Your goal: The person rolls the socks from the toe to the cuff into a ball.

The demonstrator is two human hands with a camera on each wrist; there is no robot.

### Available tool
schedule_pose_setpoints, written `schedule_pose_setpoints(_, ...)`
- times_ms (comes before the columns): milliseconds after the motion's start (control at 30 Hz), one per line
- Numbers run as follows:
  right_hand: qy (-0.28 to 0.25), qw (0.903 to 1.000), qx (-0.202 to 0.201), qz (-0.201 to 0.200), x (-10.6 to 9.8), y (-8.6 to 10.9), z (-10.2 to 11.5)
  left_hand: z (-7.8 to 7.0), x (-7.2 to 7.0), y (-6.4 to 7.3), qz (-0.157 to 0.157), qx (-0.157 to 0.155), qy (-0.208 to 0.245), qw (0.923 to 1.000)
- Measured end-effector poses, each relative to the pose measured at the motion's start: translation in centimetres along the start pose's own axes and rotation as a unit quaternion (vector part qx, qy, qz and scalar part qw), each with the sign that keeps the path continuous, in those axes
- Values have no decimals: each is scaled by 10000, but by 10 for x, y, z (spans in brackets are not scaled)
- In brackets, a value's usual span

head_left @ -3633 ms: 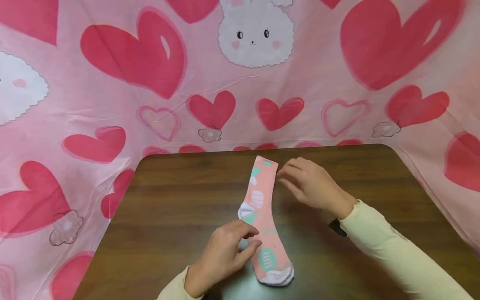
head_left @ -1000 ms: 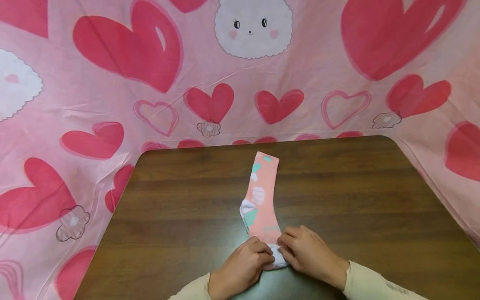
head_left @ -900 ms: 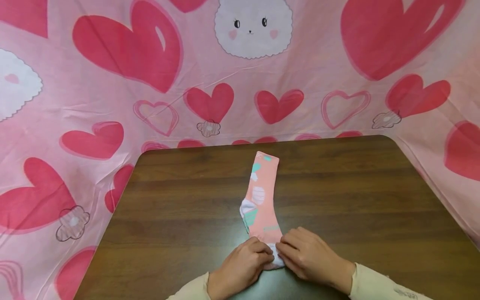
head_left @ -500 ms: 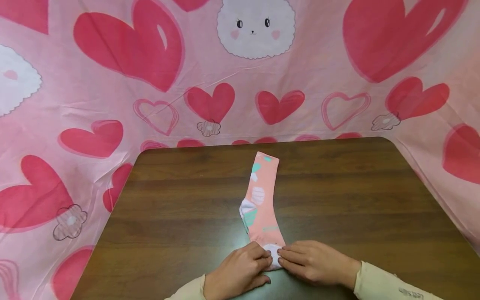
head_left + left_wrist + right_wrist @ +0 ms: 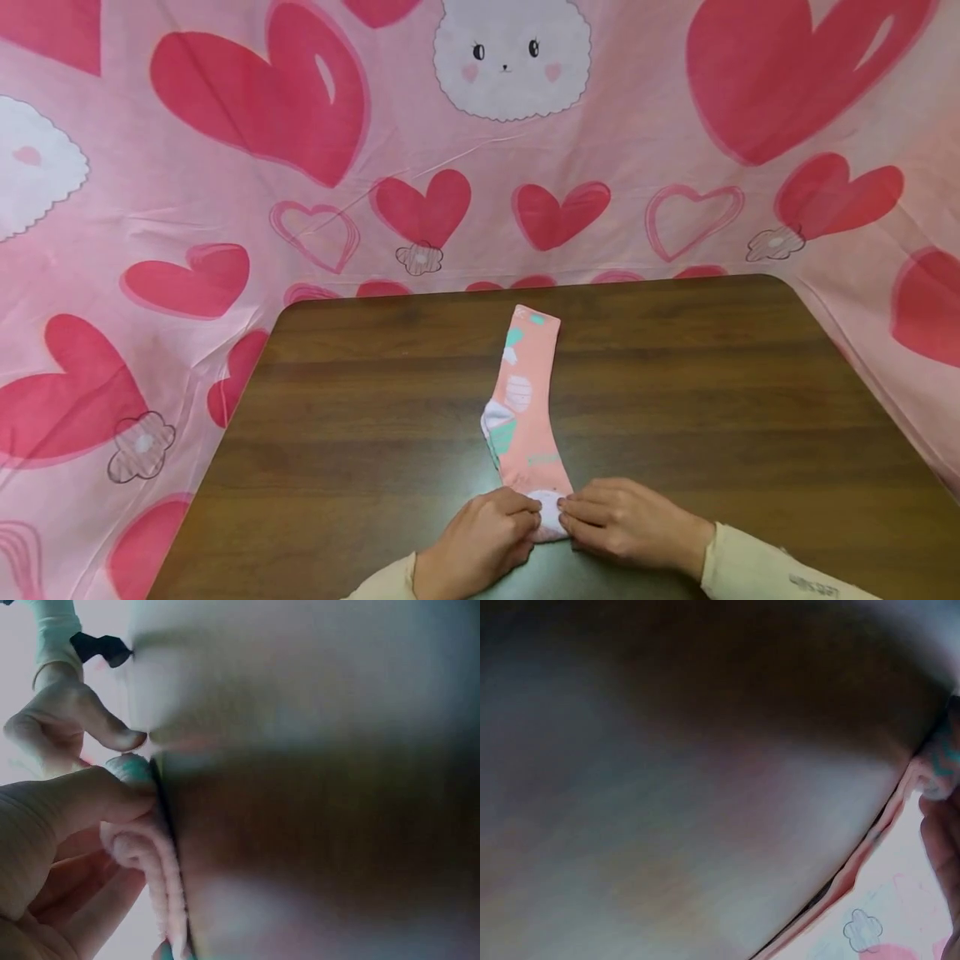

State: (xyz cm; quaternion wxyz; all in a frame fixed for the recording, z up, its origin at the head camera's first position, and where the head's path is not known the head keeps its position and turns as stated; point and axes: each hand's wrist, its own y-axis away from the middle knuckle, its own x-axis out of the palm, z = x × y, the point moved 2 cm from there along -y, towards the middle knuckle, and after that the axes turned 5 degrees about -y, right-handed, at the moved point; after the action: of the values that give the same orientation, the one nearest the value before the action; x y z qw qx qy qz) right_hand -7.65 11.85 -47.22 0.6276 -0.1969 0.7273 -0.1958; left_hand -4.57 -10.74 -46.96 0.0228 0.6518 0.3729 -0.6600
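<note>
A stacked pair of peach socks (image 5: 531,417) with white and teal patches lies lengthwise on the table, cuffs at the far end. At the near end the white toes are turned up into a small fold. My left hand (image 5: 480,542) pinches the left side of that fold; in the left wrist view its thumb presses on the curled fabric (image 5: 139,840). Fingertips of my right hand (image 5: 637,525) grip the fold's right side. In the right wrist view, the socks' edge (image 5: 847,881) runs along the tabletop to the right hand (image 5: 945,840), mostly out of frame.
The dark wooden table (image 5: 360,400) has rounded far corners. Behind and beside it hangs a pink cloth (image 5: 637,108) printed with hearts and white animal faces.
My right hand has come from beside the cuffs to the toes, and my left hand has slid down there too. The toe end has been turned up; lately both hands barely move.
</note>
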Motion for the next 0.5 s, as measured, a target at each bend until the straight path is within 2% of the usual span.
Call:
schedule_pose_setpoints(100, -207, 9991, 307, -189, 2, -3, 0, 1, 0, -1, -244, -323, 316, 9987)
schedule_pose_setpoints(200, -540, 9953, 708, -383, 4, -5, -1, 2, 0, -1, -440, -682, 726, 9941)
schedule_pose_setpoints(267, -747, 9913, 976, -464, 4, -6, -2, 3, -1, -1, -557, -928, 1002, 9891)
schedule_pose_setpoints(333, -1065, 9844, 1289, -550, 3, -8, -4, 5, -1, -1, -595, -1254, 1411, 9802)
schedule_pose_setpoints(400, -1452, 9738, 1643, -603, 2, -8, -7, 8, -2, -1, -535, -1693, 1996, 9637)
schedule_pose_setpoints(433, -1704, 9660, 1846, -608, 1, -9, -9, 9, -2, -1, -483, -1940, 2347, 9513)
schedule_pose_setpoints(500, -2190, 9488, 2188, -630, 0, -10, -13, 12, -3, 0, -338, -2481, 3055, 9187)
